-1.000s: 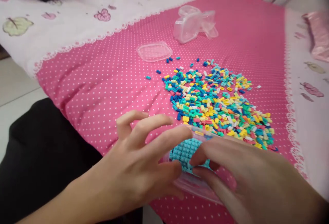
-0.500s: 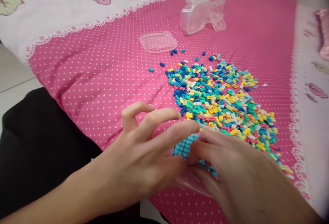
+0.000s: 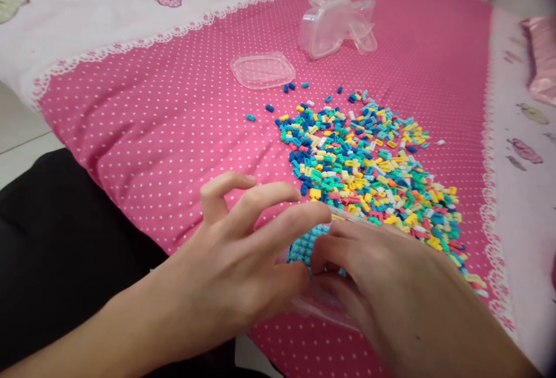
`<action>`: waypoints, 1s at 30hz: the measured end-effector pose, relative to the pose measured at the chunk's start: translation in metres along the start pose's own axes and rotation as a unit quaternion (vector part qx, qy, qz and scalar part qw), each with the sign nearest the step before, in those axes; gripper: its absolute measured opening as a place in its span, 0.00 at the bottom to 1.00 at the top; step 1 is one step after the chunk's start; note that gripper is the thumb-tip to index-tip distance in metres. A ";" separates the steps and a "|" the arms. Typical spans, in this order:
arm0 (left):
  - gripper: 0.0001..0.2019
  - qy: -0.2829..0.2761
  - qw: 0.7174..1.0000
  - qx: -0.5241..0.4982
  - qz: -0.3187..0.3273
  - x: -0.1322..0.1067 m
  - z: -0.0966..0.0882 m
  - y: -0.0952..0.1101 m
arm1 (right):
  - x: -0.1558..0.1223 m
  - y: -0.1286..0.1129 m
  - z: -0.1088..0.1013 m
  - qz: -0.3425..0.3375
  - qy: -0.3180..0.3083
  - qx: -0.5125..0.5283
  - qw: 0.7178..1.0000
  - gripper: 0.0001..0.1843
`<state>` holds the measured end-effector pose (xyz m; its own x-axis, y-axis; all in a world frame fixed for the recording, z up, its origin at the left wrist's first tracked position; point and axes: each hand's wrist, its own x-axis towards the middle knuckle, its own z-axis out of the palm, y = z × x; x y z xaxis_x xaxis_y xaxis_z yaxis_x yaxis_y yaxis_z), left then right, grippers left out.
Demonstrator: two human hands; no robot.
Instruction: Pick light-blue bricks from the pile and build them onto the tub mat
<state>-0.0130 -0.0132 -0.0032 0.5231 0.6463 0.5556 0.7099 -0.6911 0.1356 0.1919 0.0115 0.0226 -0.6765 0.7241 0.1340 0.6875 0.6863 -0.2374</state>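
A clear plastic tray (image 3: 324, 308) lies at the near edge of the pink dotted bed cover (image 3: 174, 129), with a patch of light-blue tiny bricks (image 3: 306, 245) joined together in it. My left hand (image 3: 243, 262) grips the tray's left side with thumb and middle finger, the other fingers raised. My right hand (image 3: 391, 291) covers the tray's right side, its fingertips pinched down on the blue patch; what they pinch is hidden. Just beyond both hands spreads a heap of small loose bricks (image 3: 369, 169) in blue, teal, yellow, pink and white.
A clear plastic lid (image 3: 262, 69) lies beyond the heap, with clear plastic containers (image 3: 334, 22) tipped over farther back. A shiny pink pillow (image 3: 542, 59) sits at the right edge. Black clothing (image 3: 65, 250) fills the lower left, and white leaf-printed bedding (image 3: 108, 7) the upper left.
My view has tilted slightly down and forward. My right fingertips have crept left over the blue patch, closer to my left thumb. My left hand keeps its grip.
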 end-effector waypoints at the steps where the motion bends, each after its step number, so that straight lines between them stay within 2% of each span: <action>1: 0.08 -0.001 1.000 0.000 0.000 0.000 0.000 0.000 | -0.001 -0.001 0.001 0.003 -0.006 0.002 1.000 0.13; 7: 0.06 0.008 1.000 -0.027 -0.009 -0.003 0.001 0.000 | -0.002 -0.001 0.003 0.007 -0.017 -0.008 1.000 0.13; 13: 0.05 0.008 0.999 -0.031 -0.012 -0.006 0.001 -0.001 | 0.002 0.002 -0.003 -0.028 -0.025 0.002 0.999 0.10; 15: 0.02 0.018 0.997 -0.066 -0.029 -0.009 0.003 -0.001 | 0.004 0.004 -0.006 -0.040 -0.030 0.004 0.999 0.09; 19: 0.07 0.036 0.986 -0.150 -0.065 -0.012 0.005 -0.001 | 0.004 0.006 -0.009 -0.044 -0.033 0.004 0.998 0.09; 25: 0.04 0.013 0.999 -0.045 -0.015 -0.011 0.005 -0.001 | 0.003 0.005 -0.008 -0.046 -0.030 0.012 0.998 0.10; 30: 0.04 0.020 0.999 -0.030 -0.011 -0.011 0.005 -0.001 | 0.003 0.007 -0.009 -0.037 -0.041 0.021 0.998 0.10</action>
<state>-0.0171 -0.0181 -0.0137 0.4876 0.6495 0.5835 0.6913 -0.6954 0.1963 0.1969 0.0191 0.0299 -0.7458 0.6621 0.0736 0.6242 0.7332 -0.2698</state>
